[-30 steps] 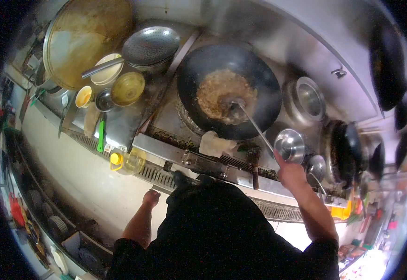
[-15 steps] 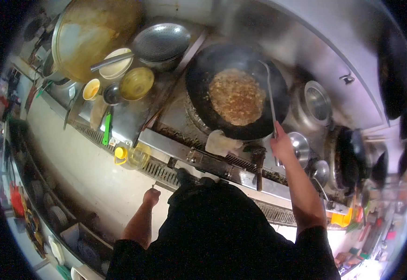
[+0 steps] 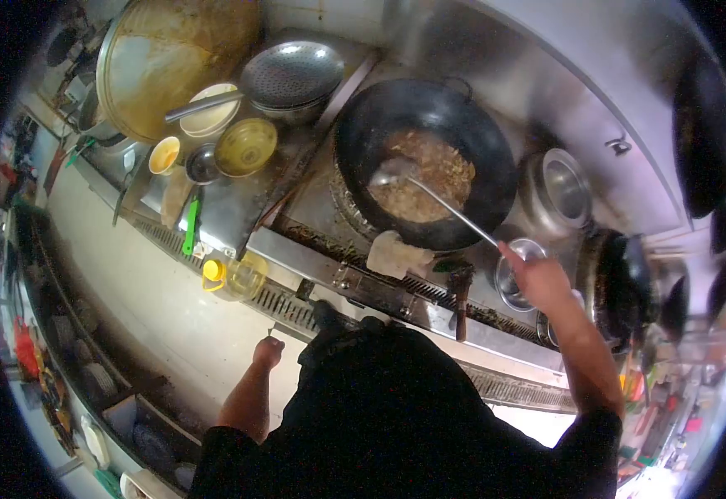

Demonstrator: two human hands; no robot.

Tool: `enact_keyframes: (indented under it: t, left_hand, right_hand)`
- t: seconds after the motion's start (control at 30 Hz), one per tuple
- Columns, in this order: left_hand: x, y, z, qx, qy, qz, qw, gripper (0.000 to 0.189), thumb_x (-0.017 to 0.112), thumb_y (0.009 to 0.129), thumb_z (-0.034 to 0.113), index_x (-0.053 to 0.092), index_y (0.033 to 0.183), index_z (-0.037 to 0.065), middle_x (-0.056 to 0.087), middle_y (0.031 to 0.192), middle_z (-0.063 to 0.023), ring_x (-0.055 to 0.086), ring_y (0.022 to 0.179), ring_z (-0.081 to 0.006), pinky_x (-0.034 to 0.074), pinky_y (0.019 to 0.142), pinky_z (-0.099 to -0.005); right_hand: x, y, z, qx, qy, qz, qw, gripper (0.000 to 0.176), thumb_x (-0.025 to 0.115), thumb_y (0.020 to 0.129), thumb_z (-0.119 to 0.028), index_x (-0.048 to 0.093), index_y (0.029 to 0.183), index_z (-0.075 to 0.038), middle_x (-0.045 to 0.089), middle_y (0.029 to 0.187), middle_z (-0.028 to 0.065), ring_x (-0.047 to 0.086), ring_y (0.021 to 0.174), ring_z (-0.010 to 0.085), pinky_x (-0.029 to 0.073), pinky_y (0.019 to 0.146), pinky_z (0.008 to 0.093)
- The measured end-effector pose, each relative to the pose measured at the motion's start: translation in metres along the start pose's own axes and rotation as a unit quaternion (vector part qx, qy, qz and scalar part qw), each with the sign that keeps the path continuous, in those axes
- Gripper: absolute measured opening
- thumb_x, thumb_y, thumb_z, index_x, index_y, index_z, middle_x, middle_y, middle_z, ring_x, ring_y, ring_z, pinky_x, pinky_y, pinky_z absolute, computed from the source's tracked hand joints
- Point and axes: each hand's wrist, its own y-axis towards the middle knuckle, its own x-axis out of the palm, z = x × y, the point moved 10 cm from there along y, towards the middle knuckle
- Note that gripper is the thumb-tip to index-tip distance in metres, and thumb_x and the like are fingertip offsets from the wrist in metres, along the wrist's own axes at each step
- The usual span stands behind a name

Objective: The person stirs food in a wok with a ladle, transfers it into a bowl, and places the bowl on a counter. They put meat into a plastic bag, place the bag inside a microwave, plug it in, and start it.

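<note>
My right hand (image 3: 537, 279) is closed round the long handle of a metal ladle (image 3: 450, 206). The ladle's bowl rests in brown, chunky food (image 3: 429, 195) at the left side of a big black wok (image 3: 488, 141). Down by the front edge of the counter, my left hand (image 3: 269, 353) is closed, with a tiny dark tip sticking out above it; what it holds is too small to name. A beige cloth (image 3: 396, 254) lies against the wok's near rim.
Left of the wok stand a perforated strainer (image 3: 292, 73), a yellowish bowl (image 3: 246, 148), a green-handled tool (image 3: 190, 226) and an oil bottle (image 3: 245, 279) with a yellow cap. Metal pots (image 3: 564, 190) and another dark wok (image 3: 616, 279) are on the right.
My right hand has moved right and down. The ladle has swung from the wok's right side to the food's left part. Less steam shows. My left hand has hardly moved.
</note>
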Motion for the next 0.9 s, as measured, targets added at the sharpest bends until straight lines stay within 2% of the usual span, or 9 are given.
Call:
enact_keyframes:
  t: [0.17, 0.33, 0.47, 0.53, 0.63, 0.73, 0.8, 0.83, 0.9]
  left_hand:
    - [-0.003, 0.007, 0.013, -0.012, -0.007, -0.022, 1.0, 0.033, 0.052, 0.079, 0.031, 0.062, 0.084, 0.001, 0.062, 0.088, -0.023, 0.059, 0.087, -0.0382, 0.046, 0.078, -0.0444]
    - [0.007, 0.023, 0.017, 0.036, 0.061, -0.031, 0.997, 0.03, 0.05, 0.079, 0.028, 0.062, 0.086, 0.002, 0.062, 0.097, -0.0222, 0.058, 0.092, -0.0367, 0.046, 0.081, -0.0435]
    - [-0.02, 0.021, 0.041, 0.049, 0.057, -0.019, 0.997, 0.031, 0.051, 0.08, 0.028, 0.062, 0.09, 0.001, 0.061, 0.101, -0.0222, 0.058, 0.096, -0.0356, 0.046, 0.084, -0.0425]
    - [-0.022, 0.018, 0.063, 0.102, 0.216, -0.083, 0.968, 0.032, 0.05, 0.08, 0.028, 0.062, 0.095, 0.001, 0.062, 0.1, -0.0217, 0.058, 0.097, -0.0353, 0.045, 0.086, -0.0416]
    - [-0.026, 0.019, 0.037, 0.017, 0.059, -0.016, 0.998, 0.03, 0.051, 0.081, 0.027, 0.063, 0.091, 0.002, 0.062, 0.097, -0.0213, 0.058, 0.095, -0.0352, 0.046, 0.085, -0.0419]
    - [-0.019, 0.017, 0.025, 0.015, 0.039, 0.015, 0.999, 0.029, 0.052, 0.081, 0.029, 0.064, 0.09, 0.003, 0.063, 0.094, -0.0201, 0.058, 0.094, -0.0351, 0.046, 0.085, -0.0415]
    - [-0.017, 0.011, 0.032, -0.001, 0.053, -0.019, 0.998, 0.03, 0.052, 0.081, 0.029, 0.063, 0.088, 0.003, 0.063, 0.093, -0.0191, 0.059, 0.094, -0.035, 0.046, 0.084, -0.0418]
    - [-0.014, 0.005, 0.033, -0.015, 0.072, -0.056, 0.996, 0.03, 0.051, 0.082, 0.03, 0.063, 0.087, 0.003, 0.063, 0.093, -0.0181, 0.059, 0.093, -0.035, 0.046, 0.084, -0.0422]
    - [0.001, 0.002, 0.027, 0.026, 0.111, -0.053, 0.992, 0.028, 0.05, 0.082, 0.029, 0.061, 0.085, 0.003, 0.064, 0.094, -0.0165, 0.059, 0.09, -0.0349, 0.047, 0.082, -0.042]
  right_hand:
    - [0.018, -0.061, 0.017, 0.01, -0.004, -0.01, 1.0, 0.068, 0.054, 0.078, -0.012, 0.03, 0.139, -0.029, 0.062, 0.083, 0.016, 0.062, 0.062, 0.03, 0.051, 0.056, 0.0431]
    - [0.052, -0.04, 0.033, 0.079, -0.038, -0.011, 0.996, 0.066, 0.056, 0.078, -0.014, 0.032, 0.138, -0.026, 0.062, 0.079, 0.0135, 0.062, 0.065, 0.0293, 0.051, 0.058, 0.0428]
    - [0.082, -0.015, 0.029, 0.124, 0.148, 0.028, 0.981, 0.072, 0.054, 0.078, -0.011, 0.022, 0.142, -0.024, 0.062, 0.087, 0.0227, 0.063, 0.073, 0.0371, 0.052, 0.064, 0.0467]
    - [0.078, -0.01, 0.024, 0.141, 0.203, 0.072, 0.966, 0.074, 0.056, 0.078, -0.012, 0.022, 0.142, -0.023, 0.062, 0.086, 0.0236, 0.063, 0.073, 0.0381, 0.051, 0.065, 0.047]
    - [0.085, 0.003, 0.028, 0.199, 0.238, 0.068, 0.948, 0.075, 0.058, 0.078, -0.014, 0.021, 0.143, -0.021, 0.062, 0.088, 0.0251, 0.062, 0.074, 0.0407, 0.05, 0.066, 0.0474]
    - [0.111, 0.028, 0.017, 0.199, 0.296, 0.076, 0.931, 0.074, 0.058, 0.08, -0.015, 0.019, 0.143, -0.02, 0.063, 0.082, 0.0213, 0.062, 0.067, 0.0366, 0.051, 0.059, 0.046]
    - [0.138, 0.041, -0.024, 0.17, 0.702, 0.007, 0.691, 0.067, 0.057, 0.082, -0.013, 0.024, 0.141, -0.02, 0.059, 0.072, 0.014, 0.058, 0.054, 0.0281, 0.048, 0.046, 0.0408]
    - [0.134, 0.042, -0.025, 0.17, 0.702, 0.005, 0.691, 0.067, 0.057, 0.082, -0.013, 0.024, 0.141, -0.02, 0.059, 0.072, 0.014, 0.058, 0.054, 0.0281, 0.048, 0.046, 0.0408]
    - [0.111, 0.04, -0.061, 0.119, 0.957, -0.114, 0.239, 0.06, 0.055, 0.082, -0.008, 0.032, 0.135, -0.019, 0.052, 0.066, 0.0089, 0.05, 0.045, 0.0191, 0.041, 0.037, 0.032]
